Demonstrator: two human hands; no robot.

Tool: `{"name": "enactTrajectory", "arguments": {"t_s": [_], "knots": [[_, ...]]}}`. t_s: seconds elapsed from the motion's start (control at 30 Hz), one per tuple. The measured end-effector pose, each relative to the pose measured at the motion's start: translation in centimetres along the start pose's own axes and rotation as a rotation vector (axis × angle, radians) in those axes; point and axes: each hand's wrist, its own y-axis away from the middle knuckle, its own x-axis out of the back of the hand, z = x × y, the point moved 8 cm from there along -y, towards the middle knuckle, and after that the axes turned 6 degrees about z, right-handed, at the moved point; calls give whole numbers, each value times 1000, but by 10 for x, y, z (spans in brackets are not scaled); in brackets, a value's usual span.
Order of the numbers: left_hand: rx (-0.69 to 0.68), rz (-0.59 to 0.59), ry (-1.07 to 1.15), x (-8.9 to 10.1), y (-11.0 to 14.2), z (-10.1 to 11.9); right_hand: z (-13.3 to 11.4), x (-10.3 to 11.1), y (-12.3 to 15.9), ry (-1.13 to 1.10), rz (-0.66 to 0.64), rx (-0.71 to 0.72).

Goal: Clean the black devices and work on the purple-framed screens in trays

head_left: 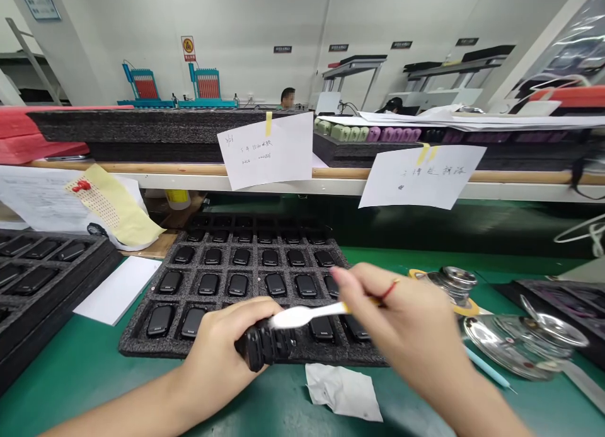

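Left hand (220, 355) clutching black device (262, 345)

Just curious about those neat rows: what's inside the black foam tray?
Small black devices sit one per compartment in the foam tray. The right hand and left hand hide some front compartments.

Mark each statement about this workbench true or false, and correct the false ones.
1. The left hand holds a black device. True.
2. The right hand holds a red marker. False: it holds a white spatula-like tool.
3. A crumpled white tissue lies on the green mat. True.
4. The pockets of the black foam tray are all empty. False: black devices sit in them.
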Motion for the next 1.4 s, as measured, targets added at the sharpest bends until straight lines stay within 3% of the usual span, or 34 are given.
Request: {"name": "enactTrajectory", "arguments": {"t_s": [0.13, 0.23, 0.33, 0.4, 0.53, 0.6, 0.77, 0.93, 1.07, 1.2, 1.3, 1.4], "knots": [[19, 20, 6, 3, -1, -3, -21, -19, 7, -65, -198, 134], [95, -3, 20, 1, -3, -7, -2, -14, 5, 66, -249, 110], [197, -35, 51, -2, -3, -12, 13, 3, -1, 166, -127, 53], [249, -43, 71, -3, -3, -13, 7, 6, -1, 140, -48, 45], [296, -38, 91, -3, -1, -15, -22, -8, 3, 28, -103, 190], [376, -56, 129, -6, 1, -21, -20, -7, 3, 85, -123, 217], [624, -104, 375, -18, 7, -33, -3, 21, -2, 259, 114, 151], [621, -74, 384, -14, 6, -32, -20, 5, 3, 127, 131, 307], [638, -85, 397, -14, 6, -32, -11, 8, -1, 255, 245, 202], [529, -49, 275, -7, 0, -24, -21, 4, 1, 87, 172, 327], [458, -57, 196, -4, 1, -18, -5, 7, -4, 190, 203, 212], [361, -103, 203, -6, 3, -11, 11, 9, -7, 76, 177, 38]]}}
